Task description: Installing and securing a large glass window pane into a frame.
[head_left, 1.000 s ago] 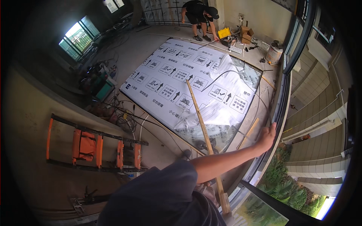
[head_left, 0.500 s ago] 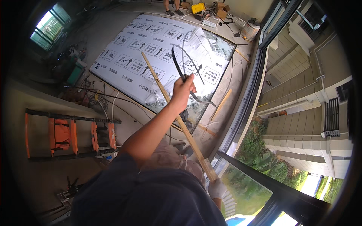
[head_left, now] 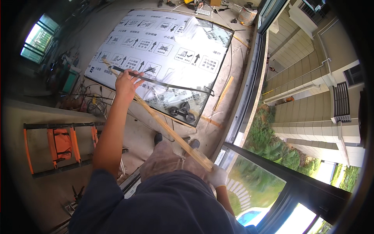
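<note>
My bare left hand (head_left: 128, 85) is closed around a long, thin, flexible black strip (head_left: 175, 85), near its left end. The strip runs off to the right in a shallow curve over the film-covered panel. On my right hand (head_left: 218, 176) is a white glove, and its fingers grip the thick lower end of a long wooden batten (head_left: 175, 133). From there the batten slants up to the left, passing under or behind my left hand. Beyond both hands lies a large glass panel (head_left: 156, 41), mostly covered in white printed protective film. A black suction-cup lifter (head_left: 182, 112) sits on its bare near corner.
An orange-and-black ladder (head_left: 74, 144) is at the left. Cables (head_left: 95, 105) lie coiled beside the panel. A loose wooden strip (head_left: 224, 93) rests on the floor at the right, near the window track (head_left: 243, 91). A bucket (head_left: 247, 15) and another person's feet (head_left: 166, 4) show far off.
My left hand has moved left, and the black strip has gone from a loop to a nearly straight, shallow curve. My gloved right hand shows higher in view, still on the batten.
</note>
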The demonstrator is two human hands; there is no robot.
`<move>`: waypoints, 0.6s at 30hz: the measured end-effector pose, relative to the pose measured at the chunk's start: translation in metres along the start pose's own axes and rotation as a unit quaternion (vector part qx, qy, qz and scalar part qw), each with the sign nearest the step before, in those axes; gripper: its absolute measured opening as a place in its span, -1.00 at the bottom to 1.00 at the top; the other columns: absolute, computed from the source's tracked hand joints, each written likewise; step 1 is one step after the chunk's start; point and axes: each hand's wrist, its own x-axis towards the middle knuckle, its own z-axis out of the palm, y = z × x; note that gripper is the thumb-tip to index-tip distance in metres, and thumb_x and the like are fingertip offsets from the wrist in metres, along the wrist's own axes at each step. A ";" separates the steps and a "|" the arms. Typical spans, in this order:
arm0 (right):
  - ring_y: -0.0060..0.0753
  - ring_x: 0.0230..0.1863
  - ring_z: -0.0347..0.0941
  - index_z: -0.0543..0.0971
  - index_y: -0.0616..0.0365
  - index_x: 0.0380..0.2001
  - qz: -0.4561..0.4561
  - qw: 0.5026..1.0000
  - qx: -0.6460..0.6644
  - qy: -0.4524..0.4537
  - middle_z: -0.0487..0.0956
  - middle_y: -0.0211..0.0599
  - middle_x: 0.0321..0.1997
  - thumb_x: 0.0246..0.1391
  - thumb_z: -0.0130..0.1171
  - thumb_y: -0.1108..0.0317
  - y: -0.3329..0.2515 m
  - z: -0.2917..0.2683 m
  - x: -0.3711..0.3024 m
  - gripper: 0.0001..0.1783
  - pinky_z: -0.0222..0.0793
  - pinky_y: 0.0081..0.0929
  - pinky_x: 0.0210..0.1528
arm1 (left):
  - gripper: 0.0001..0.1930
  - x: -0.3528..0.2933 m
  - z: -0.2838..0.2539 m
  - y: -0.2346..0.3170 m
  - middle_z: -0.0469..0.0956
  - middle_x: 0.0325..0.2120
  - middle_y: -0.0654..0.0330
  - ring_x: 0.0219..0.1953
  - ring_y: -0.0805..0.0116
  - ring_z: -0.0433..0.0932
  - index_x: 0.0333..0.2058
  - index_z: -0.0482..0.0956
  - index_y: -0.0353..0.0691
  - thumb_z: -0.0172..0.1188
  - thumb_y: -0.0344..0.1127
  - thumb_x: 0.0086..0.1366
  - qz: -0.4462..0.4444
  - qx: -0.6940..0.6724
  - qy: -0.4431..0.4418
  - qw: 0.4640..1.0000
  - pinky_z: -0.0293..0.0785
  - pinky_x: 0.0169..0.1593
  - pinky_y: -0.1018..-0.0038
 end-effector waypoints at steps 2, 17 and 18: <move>0.16 -0.14 0.72 0.71 0.05 -0.22 -0.003 1.000 -0.003 0.003 0.76 0.00 -0.26 0.08 0.33 -0.02 -0.017 0.002 0.000 -0.61 0.60 0.04 -0.05 | -0.74 -0.008 0.082 -0.004 0.53 -0.14 0.11 0.11 0.03 0.64 -0.03 0.39 -0.19 -0.15 -0.14 0.72 0.042 0.022 -0.070 0.996 0.56 0.21 -0.15; 0.13 -0.21 0.73 0.68 0.07 -0.26 -0.002 0.993 0.013 0.114 0.76 -0.01 -0.28 0.12 0.26 0.12 -0.198 0.043 -0.006 -0.73 0.63 0.04 -0.11 | -0.56 -0.232 0.383 -0.011 0.63 -0.41 -0.38 -0.25 -0.37 0.68 -0.27 0.50 -0.49 -0.15 -0.20 0.66 0.246 0.153 -0.504 0.814 0.57 -0.10 -0.08; 0.11 -0.21 0.74 0.70 0.04 -0.22 0.001 0.993 0.012 0.120 0.76 -0.02 -0.32 0.13 0.27 0.11 -0.216 0.052 0.001 -0.72 0.64 0.05 -0.08 | -0.55 -0.259 0.363 -0.041 0.63 -0.42 -0.39 -0.26 -0.38 0.67 -0.26 0.51 -0.49 -0.14 -0.18 0.66 0.179 0.165 -0.559 0.792 0.55 -0.10 -0.11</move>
